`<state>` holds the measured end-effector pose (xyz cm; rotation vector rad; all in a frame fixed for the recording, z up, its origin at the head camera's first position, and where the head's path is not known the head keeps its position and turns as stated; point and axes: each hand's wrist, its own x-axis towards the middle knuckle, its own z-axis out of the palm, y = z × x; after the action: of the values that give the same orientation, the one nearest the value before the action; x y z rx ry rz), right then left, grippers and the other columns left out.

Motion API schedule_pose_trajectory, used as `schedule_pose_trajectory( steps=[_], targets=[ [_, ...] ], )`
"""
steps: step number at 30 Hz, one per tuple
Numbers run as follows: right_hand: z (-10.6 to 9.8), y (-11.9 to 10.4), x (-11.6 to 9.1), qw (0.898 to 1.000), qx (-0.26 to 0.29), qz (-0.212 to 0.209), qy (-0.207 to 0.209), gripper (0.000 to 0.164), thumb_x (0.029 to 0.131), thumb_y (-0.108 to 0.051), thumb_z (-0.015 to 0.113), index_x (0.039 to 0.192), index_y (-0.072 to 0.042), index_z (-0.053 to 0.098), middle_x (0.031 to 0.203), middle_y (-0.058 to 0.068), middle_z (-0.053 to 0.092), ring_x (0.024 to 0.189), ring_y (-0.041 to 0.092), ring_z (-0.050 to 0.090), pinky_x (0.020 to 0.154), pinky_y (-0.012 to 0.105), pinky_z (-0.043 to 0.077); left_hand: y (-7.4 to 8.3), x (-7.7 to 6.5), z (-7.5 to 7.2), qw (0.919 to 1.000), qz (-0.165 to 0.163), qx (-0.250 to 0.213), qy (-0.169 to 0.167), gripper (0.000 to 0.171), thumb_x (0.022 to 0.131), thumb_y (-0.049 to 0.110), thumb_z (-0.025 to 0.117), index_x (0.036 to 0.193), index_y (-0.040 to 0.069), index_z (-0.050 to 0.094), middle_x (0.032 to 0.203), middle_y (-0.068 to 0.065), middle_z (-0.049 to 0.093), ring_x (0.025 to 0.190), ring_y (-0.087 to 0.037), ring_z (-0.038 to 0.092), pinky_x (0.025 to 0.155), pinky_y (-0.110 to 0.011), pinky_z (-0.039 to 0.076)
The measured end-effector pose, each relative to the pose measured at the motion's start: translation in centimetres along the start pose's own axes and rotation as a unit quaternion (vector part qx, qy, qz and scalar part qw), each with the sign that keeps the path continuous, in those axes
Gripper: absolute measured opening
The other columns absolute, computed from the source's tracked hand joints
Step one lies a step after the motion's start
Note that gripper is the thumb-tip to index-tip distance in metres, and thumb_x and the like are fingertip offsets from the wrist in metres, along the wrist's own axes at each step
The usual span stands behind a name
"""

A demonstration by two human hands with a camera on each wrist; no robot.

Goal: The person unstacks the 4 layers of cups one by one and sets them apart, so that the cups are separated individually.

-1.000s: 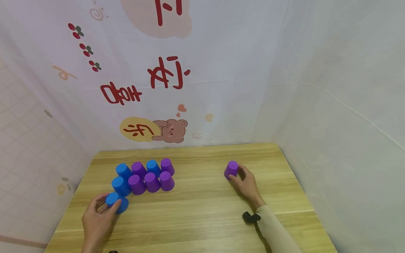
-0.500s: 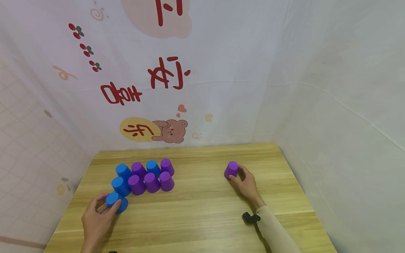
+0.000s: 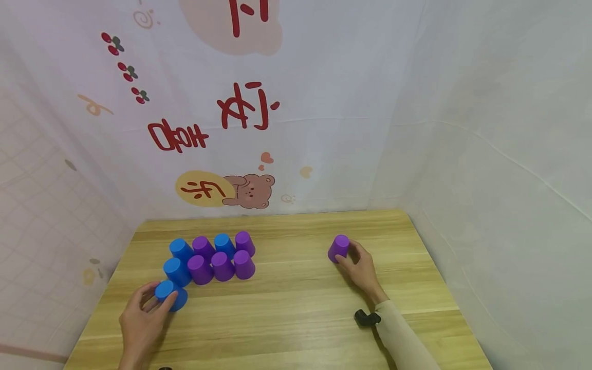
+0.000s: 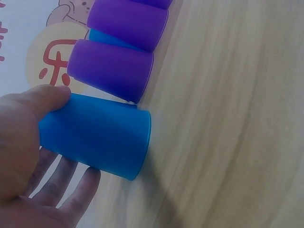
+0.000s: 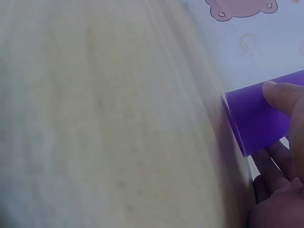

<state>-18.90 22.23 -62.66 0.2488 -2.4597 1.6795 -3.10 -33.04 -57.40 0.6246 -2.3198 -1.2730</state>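
At the left, my left hand (image 3: pixel 141 318) grips a blue cup (image 3: pixel 164 292) that stands mouth-down at the near end of a cluster of cups. In the left wrist view the thumb lies on one side of this blue cup (image 4: pixel 102 135), with fingers round the other. Over on the right side of the table, my right hand (image 3: pixel 363 270) holds a single purple cup (image 3: pixel 339 248), also mouth-down, between thumb and fingers. Its rim sits right at the tabletop in the right wrist view, where the purple cup (image 5: pixel 259 116) is partly cut off by the frame edge.
Two rows of upside-down cups stand close together at the back left, among them a purple cup (image 3: pixel 200 270) and a blue cup (image 3: pixel 178 272). The wooden table (image 3: pixel 287 308) meets a printed white curtain (image 3: pixel 324 154) at its back. A black wrist device (image 3: pixel 367 318) sits by the right sleeve.
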Motion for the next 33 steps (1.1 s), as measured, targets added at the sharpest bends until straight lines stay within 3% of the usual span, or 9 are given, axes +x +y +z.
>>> schedule_pose_trajectory(
  steps=[8,16,26,33],
  targets=[
    [-0.3,-0.4,0.0,1.0,0.02,0.003,-0.002,0.06,0.1,-0.015,0.088,0.153,-0.001,0.062,0.151,0.023,0.071,0.145,0.045,0.067,0.129,0.063,0.05,0.1,-0.1,0.0,1.0,0.004,-0.003,0.002,0.058,0.092,0.015,0.096,0.142,0.001,0.069,0.138,-0.022,0.073,0.099,0.029,0.05,0.078,0.007,0.05],
    [0.3,-3.0,-0.3,0.999,0.036,-0.003,-0.014,0.062,0.099,-0.013,0.088,0.154,-0.002,0.062,0.15,0.021,0.072,0.14,0.044,0.068,0.127,0.067,0.051,0.2,-0.1,0.0,1.0,0.003,-0.007,0.001,0.059,0.093,0.016,0.095,0.143,0.001,0.069,0.139,-0.023,0.074,0.099,0.029,0.05,0.078,0.007,0.05],
    [4.1,-6.1,-1.4,0.993,0.035,-0.083,-0.073,0.057,0.098,-0.013,0.089,0.151,-0.01,0.066,0.148,0.013,0.075,0.135,0.034,0.071,0.121,0.07,0.054,0.2,-0.1,-0.1,0.9999,-0.011,-0.009,-0.004,0.06,0.094,0.02,0.095,0.145,0.001,0.068,0.142,-0.027,0.073,0.097,0.029,0.048,0.077,0.008,0.048],
    [7.3,-8.9,-2.5,0.988,0.024,-0.103,-0.115,0.058,0.097,-0.018,0.091,0.15,-0.012,0.068,0.145,0.008,0.077,0.132,0.026,0.073,0.119,0.061,0.059,0.1,-0.2,-0.1,0.9999,-0.008,-0.013,-0.003,0.059,0.095,0.02,0.094,0.144,0.002,0.068,0.142,-0.028,0.073,0.097,0.029,0.049,0.078,0.007,0.049]
  ],
)
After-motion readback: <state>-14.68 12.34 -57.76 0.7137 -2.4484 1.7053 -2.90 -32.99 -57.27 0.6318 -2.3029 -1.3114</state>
